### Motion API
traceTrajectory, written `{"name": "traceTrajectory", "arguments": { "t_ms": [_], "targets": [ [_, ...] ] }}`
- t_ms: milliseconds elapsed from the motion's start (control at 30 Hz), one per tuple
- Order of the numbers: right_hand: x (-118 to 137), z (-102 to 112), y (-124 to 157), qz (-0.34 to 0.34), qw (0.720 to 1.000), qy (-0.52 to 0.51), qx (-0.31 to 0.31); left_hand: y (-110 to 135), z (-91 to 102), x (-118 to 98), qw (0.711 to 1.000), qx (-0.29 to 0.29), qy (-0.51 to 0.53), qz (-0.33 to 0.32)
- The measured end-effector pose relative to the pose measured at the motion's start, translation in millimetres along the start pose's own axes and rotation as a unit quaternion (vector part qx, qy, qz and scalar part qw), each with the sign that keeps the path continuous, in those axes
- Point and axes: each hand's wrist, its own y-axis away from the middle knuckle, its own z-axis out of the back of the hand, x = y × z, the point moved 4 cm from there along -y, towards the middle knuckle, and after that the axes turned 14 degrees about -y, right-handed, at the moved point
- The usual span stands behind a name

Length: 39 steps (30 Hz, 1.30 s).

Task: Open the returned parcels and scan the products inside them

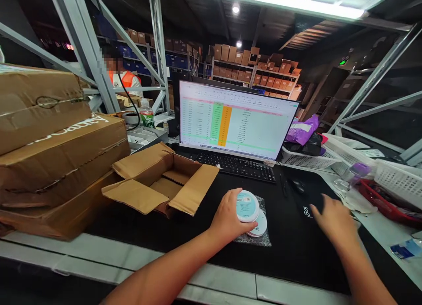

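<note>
Head view: looking forward and down over a black desk mat (pixel 290 263) at two bare forearms;

Left grip: the left hand (pixel 227 217) is clenched around a round tin (pixel 247 206), fingers wrapping its near edge; the pale teal lid tilts up, toward the camera;

Under the grip: a second round tin (pixel 260 223) sits just beyond the fingertips, partly beneath the first; whether the hand holds it too, I can't tell; both are over a bubble wrap sheet (pixel 253 240);

Right grip: the right hand (pixel 329 221) is released, fingers spread and empty, well apart from the tins; a computer mouse (pixel 298 186) lies just ahead of it;

Left of the grip: an open cardboard box (pixel 158 179), flaps out; beyond it, stacked cardboard parcels (pixel 49 151);

Ahead of the grip: a black keyboard (pixel 235 168) and a monitor (pixel 231 116) showing a spreadsheet;

Right of the grip: a white plastic basket (pixel 305 159) holding a purple mailer (pixel 301 130);

Far left: a co-worker in an orange vest (pixel 125 78)
</note>
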Motion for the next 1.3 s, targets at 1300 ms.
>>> {"name": "traceTrajectory", "arguments": {
  "t_ms": [1300],
  "targets": [
    [-7.7,-111.9,-100.0,-0.023,0.981,-0.193,0.013,66.6,-15.2,-60.9,0.876,-0.001,-0.072,-0.477]
  ]
}}
